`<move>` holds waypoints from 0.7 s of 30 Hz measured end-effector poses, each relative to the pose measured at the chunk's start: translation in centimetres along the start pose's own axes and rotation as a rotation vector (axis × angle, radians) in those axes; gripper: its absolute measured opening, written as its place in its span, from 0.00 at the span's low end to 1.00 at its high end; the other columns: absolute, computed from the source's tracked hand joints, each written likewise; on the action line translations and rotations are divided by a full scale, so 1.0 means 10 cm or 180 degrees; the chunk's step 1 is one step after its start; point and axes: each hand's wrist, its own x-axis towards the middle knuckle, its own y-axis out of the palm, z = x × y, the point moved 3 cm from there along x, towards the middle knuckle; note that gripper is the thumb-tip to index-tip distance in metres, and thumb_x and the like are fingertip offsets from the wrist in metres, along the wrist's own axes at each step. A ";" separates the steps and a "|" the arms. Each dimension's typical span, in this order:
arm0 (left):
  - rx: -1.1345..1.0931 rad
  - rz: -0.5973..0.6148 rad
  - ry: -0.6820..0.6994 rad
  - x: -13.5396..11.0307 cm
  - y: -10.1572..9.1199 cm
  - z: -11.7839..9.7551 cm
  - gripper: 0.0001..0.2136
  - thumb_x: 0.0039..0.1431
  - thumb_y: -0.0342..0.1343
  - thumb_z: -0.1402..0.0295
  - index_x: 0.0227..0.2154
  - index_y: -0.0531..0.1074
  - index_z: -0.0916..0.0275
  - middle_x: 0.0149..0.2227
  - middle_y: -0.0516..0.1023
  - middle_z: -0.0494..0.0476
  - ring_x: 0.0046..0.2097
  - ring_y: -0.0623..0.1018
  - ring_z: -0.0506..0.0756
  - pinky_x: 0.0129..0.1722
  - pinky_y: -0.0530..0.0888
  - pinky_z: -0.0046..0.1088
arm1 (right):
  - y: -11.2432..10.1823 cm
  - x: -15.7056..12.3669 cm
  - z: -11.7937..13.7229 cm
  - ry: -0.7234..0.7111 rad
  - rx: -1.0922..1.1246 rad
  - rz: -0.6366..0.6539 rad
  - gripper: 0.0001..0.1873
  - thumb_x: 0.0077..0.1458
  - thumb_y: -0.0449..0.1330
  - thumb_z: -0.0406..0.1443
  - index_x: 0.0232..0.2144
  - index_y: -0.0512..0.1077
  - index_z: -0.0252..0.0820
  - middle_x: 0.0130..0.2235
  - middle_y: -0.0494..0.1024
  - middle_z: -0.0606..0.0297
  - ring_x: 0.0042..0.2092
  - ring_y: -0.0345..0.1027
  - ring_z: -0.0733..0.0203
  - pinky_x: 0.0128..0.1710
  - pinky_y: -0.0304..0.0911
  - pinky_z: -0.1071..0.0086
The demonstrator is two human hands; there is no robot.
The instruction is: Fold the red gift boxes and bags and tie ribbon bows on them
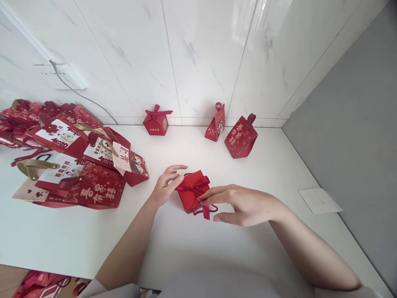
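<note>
That's a pale grey top (214, 286) with short sleeves (110, 289); forearms (133, 238), left hand (166, 187) and right hand (243, 205) are bare.

I have my left grip (167, 185) loosely curved, left thumb (175, 183) pointing right, left forearm (128, 244) running back and outward. Right grip (214, 207) knuckles-up, right fingers (217, 190) leftward, right thumb (228, 218) apart; right forearm (310, 246) slants outward behind.

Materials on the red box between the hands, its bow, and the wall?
Red box: likely card, matte-looking, with crisp folded edges. Bow: probably satin ribbon, soft sheen. Wall: glossy, marble-look tile or panel, given seams and reflections.
</note>
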 end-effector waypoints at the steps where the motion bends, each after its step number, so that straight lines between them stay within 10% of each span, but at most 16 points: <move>1: 0.0041 -0.0004 0.0000 0.00 0.00 -0.01 0.19 0.62 0.49 0.60 0.17 0.61 0.62 0.55 0.70 0.58 0.56 0.68 0.60 0.55 0.64 0.42 | 0.01 -0.01 0.02 0.0027 -0.0026 -0.0031 0.19 0.57 0.58 0.32 0.51 0.71 0.45 0.50 0.75 0.60 0.47 0.71 0.58 0.47 0.65 0.67; 15: -0.0256 0.0053 -0.0016 -0.04 0.10 -0.12 0.08 0.59 0.54 0.62 0.38 0.66 0.58 0.54 0.69 0.59 0.56 0.69 0.59 0.56 0.66 0.42 | 0.30 -0.08 -0.13 0.0305 -0.0346 0.0866 0.24 0.53 0.62 0.41 0.52 0.71 0.40 0.51 0.76 0.56 0.50 0.71 0.50 0.43 0.67 0.64; 21: -0.0373 0.0127 -0.0135 -0.07 0.19 -0.12 0.12 0.57 0.57 0.60 0.41 0.66 0.58 0.55 0.68 0.59 0.52 0.73 0.59 0.50 0.71 0.37 | 0.05 -0.09 -0.05 0.0716 -0.0182 -0.0047 0.13 0.61 0.51 0.38 0.32 0.74 0.43 0.30 0.78 0.67 0.27 0.67 0.65 0.26 0.57 0.71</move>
